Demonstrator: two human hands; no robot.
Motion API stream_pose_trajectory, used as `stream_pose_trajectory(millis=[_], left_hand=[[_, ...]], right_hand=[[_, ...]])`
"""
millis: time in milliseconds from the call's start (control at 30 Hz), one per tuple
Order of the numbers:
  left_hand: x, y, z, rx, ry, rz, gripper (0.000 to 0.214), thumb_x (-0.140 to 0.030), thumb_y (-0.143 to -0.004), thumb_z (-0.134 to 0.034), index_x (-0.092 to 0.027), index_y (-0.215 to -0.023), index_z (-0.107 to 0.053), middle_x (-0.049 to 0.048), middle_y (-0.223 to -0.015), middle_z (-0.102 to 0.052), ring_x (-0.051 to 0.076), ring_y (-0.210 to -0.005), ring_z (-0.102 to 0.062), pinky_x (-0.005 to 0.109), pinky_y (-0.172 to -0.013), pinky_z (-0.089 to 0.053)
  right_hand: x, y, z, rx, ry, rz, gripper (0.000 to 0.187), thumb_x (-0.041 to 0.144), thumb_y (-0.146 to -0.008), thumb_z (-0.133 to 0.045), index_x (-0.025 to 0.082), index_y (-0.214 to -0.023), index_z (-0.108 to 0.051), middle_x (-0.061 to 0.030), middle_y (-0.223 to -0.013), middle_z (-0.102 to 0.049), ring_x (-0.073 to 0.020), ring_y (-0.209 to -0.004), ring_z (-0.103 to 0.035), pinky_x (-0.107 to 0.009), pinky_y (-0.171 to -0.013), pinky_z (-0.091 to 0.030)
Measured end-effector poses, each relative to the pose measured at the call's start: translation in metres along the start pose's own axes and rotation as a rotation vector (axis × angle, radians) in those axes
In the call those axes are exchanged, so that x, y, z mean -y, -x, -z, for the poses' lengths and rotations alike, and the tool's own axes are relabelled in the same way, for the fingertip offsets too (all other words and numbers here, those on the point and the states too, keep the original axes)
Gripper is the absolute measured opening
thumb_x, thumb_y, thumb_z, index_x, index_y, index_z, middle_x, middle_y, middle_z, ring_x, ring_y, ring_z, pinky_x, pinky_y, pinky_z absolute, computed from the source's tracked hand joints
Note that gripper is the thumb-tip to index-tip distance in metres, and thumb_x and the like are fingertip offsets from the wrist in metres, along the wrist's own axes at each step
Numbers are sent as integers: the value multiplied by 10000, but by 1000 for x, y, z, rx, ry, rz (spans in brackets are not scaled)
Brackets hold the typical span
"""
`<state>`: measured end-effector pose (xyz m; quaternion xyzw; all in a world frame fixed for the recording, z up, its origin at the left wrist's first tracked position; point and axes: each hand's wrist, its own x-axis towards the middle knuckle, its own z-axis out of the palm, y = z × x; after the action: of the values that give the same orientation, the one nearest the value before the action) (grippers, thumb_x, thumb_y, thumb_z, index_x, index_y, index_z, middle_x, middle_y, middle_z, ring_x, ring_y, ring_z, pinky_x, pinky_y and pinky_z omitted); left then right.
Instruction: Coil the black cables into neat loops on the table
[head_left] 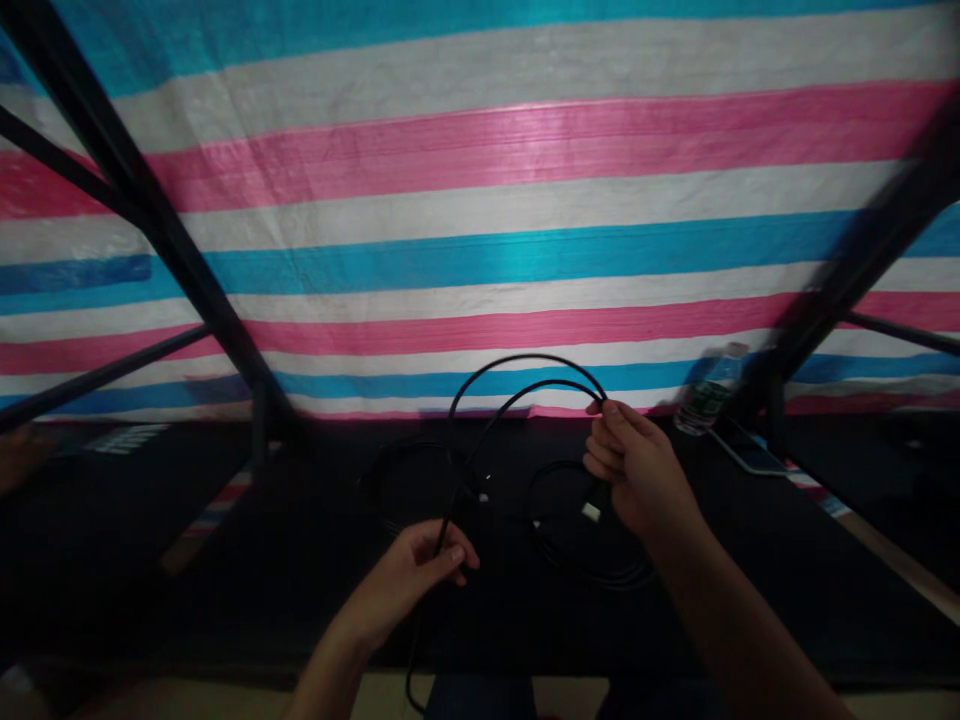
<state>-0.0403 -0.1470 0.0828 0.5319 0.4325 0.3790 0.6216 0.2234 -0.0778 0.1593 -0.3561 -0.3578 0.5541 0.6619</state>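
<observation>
A thin black cable (pixel 531 357) arches in loops between my two hands, above a black tabletop. My right hand (pixel 628 455) pinches the loops at their upper right end. Lower down, my left hand (pixel 431 562) has thumb and fingers closed on the same cable, and a length of it hangs past the table's front edge. Below my right hand shows a pale cable plug (pixel 591 512), beside a coiled black cable (pixel 592 572) lying on the table. Another dark coil (pixel 412 448) with a small light tip lies left of centre, hard to make out in the dim light.
A clear plastic bottle (pixel 709 392) stands at the back right, with a phone (pixel 748 448) lying beside it. Dark metal frame posts (pixel 187 270) rise on both sides before a striped plastic sheet (pixel 510 130). Another person's hand (pixel 22 455) is at the far left.
</observation>
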Motion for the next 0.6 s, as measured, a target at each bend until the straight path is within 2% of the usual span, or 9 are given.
stream_pose_trajectory(millis=[67,133,233,333,400,467,533,600], left_hand=[[11,8,-8,71,2,46,380,-505,-890,-655,-133,-874,-731,117,-897,-733,188,-779,-641,311,-759,-492],[17,13,-17,66,108,60,448,-542,-929,-575,-124,-893,-732,156,-934,-747,220,-821,-671,334,-770,-504],[15,10,-32,-137,383,-23,458,-564,-930,-559,-136,-1000,-705,190,-1046,-746,291,-992,-692,389,-829,-524],[-1,-4,-48,-348,678,-130,432,-545,-896,-619,-167,-1104,-642,179,-1031,-752,328,-1065,-685,462,-873,-535],[-13,-14,-57,-458,821,-167,395,-532,-885,-635,-180,-1065,-627,139,-922,-757,313,-988,-708,470,-841,-552],[-23,-23,-64,-575,876,-205,357,-531,-875,-646,-188,-972,-623,42,-690,-694,237,-727,-703,398,-713,-571],[-27,-30,-68,-646,873,-245,354,-535,-858,-665,-187,-903,-623,-59,-506,-518,128,-451,-524,287,-540,-509],[-27,-36,-70,-644,854,-265,369,-528,-830,-698,-171,-907,-646,-90,-480,-434,85,-400,-406,239,-488,-445]], right_hand=[[3,-5,-1,-45,-44,31,228,363,-770,-794,176,-785,-665,108,-511,-260,-21,-404,-171,-180,-384,-119],[2,-6,-3,-69,-60,31,227,353,-767,-797,169,-783,-666,109,-504,-266,-19,-401,-166,-178,-380,-113],[-12,4,-9,-99,-93,19,253,369,-761,-801,167,-782,-651,110,-501,-289,-20,-395,-174,-174,-375,-122],[-41,28,-20,-126,-159,7,268,391,-775,-788,180,-795,-624,104,-515,-333,-29,-399,-213,-176,-376,-177],[-64,48,-27,-147,-224,-42,297,418,-778,-785,187,-777,-598,98,-528,-357,-40,-413,-252,-186,-385,-235],[-84,65,-32,-198,-310,-100,334,430,-766,-795,192,-750,-561,88,-557,-391,-54,-449,-313,-202,-418,-311],[-94,77,-34,-263,-388,-123,333,411,-765,-799,196,-759,-546,80,-598,-414,-66,-502,-367,-219,-473,-376],[-93,80,-33,-310,-441,-100,305,370,-774,-795,194,-774,-547,81,-618,-399,-68,-527,-365,-222,-502,-389]])
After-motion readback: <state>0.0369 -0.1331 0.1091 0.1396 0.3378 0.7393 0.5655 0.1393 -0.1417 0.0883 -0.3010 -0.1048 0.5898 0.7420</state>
